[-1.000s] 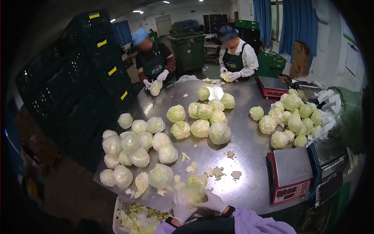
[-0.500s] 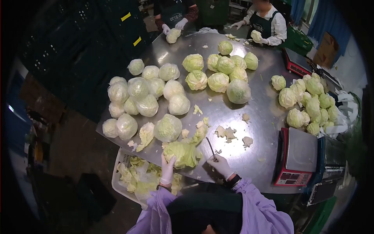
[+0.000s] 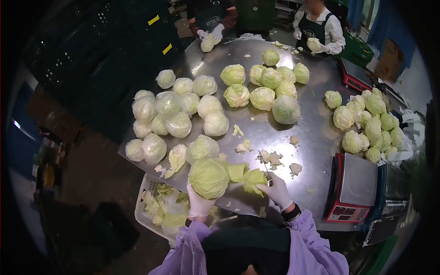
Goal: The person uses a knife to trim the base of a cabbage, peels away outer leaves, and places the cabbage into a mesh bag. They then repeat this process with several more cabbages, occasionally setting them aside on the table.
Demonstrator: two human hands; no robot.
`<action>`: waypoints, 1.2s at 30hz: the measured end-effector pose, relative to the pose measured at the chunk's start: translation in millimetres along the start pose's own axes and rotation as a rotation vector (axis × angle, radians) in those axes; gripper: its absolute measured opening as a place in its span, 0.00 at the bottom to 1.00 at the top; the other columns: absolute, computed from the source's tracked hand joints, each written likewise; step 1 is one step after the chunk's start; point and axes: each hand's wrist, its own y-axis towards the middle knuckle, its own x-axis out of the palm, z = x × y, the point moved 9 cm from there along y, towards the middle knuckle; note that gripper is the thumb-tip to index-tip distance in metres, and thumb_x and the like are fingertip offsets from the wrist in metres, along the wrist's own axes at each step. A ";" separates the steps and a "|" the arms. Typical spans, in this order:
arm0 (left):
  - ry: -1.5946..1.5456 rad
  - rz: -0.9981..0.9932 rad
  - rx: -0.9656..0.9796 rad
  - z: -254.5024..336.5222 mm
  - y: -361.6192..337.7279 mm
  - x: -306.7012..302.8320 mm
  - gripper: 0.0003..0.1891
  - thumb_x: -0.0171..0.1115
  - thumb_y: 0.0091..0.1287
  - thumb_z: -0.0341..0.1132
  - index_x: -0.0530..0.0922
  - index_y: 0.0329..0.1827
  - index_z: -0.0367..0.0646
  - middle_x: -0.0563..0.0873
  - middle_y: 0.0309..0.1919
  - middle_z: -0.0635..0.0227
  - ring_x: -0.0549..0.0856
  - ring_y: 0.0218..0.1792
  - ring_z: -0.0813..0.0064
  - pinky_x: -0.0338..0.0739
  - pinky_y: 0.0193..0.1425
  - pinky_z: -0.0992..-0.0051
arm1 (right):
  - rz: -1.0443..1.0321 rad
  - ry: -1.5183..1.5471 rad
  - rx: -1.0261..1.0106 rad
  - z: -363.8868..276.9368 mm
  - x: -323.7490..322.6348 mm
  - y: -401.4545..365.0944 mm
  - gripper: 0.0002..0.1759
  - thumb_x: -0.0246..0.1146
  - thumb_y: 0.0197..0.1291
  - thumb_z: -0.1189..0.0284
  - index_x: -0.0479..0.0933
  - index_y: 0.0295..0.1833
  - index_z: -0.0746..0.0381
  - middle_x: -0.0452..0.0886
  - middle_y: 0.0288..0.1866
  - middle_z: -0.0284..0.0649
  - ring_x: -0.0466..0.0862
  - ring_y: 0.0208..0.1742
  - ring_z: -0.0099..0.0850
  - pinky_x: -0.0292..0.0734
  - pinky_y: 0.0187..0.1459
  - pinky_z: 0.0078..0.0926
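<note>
My left hand [image 3: 200,203], in a white glove, is wrapped round the lower left of a green cabbage [image 3: 209,178] near the table's front edge. To its right, my right hand [image 3: 277,190], also gloved, has its fingers closed on a loose outer leaf [image 3: 253,181] that stretches away from the cabbage. A thin dark tool [image 3: 266,168] shows in part at the fingers of my right hand. Just behind the held cabbage sits another cabbage [image 3: 202,148], and a torn leaf [image 3: 177,159] lies to the left.
Wrapped cabbages [image 3: 167,104] cover the table's left; bare ones [image 3: 262,98] stand mid-back, more [image 3: 373,123] at right by a red scale [image 3: 350,188]. A white basket [image 3: 143,201] of leaves is below left. Two people work across the table, hands on cabbages.
The held cabbage has turned and shows its round side, raised towards me. My right hand has moved right and up, with a leaf now in it.
</note>
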 end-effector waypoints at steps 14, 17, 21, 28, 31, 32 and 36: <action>0.742 -0.370 0.317 -20.8 -21.1 56.8 0.36 0.45 0.70 0.62 0.56 0.74 0.49 0.69 0.67 0.54 0.76 0.61 0.50 0.78 0.59 0.54 | -0.194 0.543 0.049 -32.2 21.7 28.8 0.21 0.62 0.63 0.69 0.73 0.60 0.65 0.77 0.38 0.34 0.75 0.24 0.17 0.71 0.26 0.14; -0.183 -0.560 -0.516 -51.2 -49.8 77.5 0.37 0.47 0.70 0.61 0.54 0.75 0.47 0.69 0.68 0.56 0.74 0.63 0.51 0.75 0.62 0.54 | -0.406 0.739 -0.054 -25.5 42.4 9.5 0.31 0.60 0.66 0.61 0.64 0.70 0.64 0.77 0.39 0.33 0.76 0.27 0.17 0.73 0.28 0.14; 0.843 -0.473 -0.023 -39.9 -28.8 28.7 0.45 0.67 0.64 0.47 0.49 0.76 0.40 0.67 0.67 0.51 0.71 0.67 0.55 0.68 0.68 0.60 | -0.472 1.011 0.262 19.0 56.4 -10.1 0.26 0.56 0.67 0.50 0.73 0.57 0.62 0.77 0.35 0.33 0.74 0.25 0.17 0.71 0.25 0.13; 1.351 -0.290 0.598 -23.9 -6.3 17.7 0.52 0.81 0.44 0.38 0.59 0.71 0.34 0.69 0.62 0.52 0.71 0.64 0.57 0.67 0.68 0.65 | -0.470 0.771 0.639 66.1 86.0 -34.2 0.23 0.51 0.71 0.50 0.75 0.50 0.60 0.80 0.25 0.33 0.72 0.19 0.18 0.68 0.19 0.15; 1.481 -0.276 0.645 -32.5 -4.8 24.7 0.49 0.81 0.44 0.40 0.63 0.69 0.34 0.71 0.58 0.52 0.74 0.61 0.56 0.71 0.65 0.65 | -0.484 0.748 0.729 109.1 101.0 -36.6 0.26 0.48 0.71 0.50 0.76 0.51 0.63 0.85 0.33 0.38 0.72 0.20 0.18 0.71 0.21 0.17; 1.502 -0.217 0.596 -35.0 -2.7 21.7 0.49 0.80 0.45 0.42 0.63 0.69 0.34 0.72 0.57 0.52 0.74 0.60 0.55 0.72 0.64 0.65 | -0.342 0.562 0.618 118.9 88.8 -27.9 0.26 0.48 0.71 0.51 0.76 0.51 0.64 0.85 0.34 0.40 0.77 0.23 0.23 0.73 0.24 0.21; 1.608 -0.144 0.532 -39.3 16.1 25.5 0.51 0.78 0.46 0.48 0.61 0.70 0.33 0.72 0.58 0.46 0.74 0.60 0.52 0.71 0.64 0.64 | 0.010 -0.234 0.023 51.5 34.1 -11.5 0.25 0.52 0.69 0.54 0.72 0.61 0.61 0.81 0.50 0.50 0.84 0.41 0.45 0.79 0.37 0.37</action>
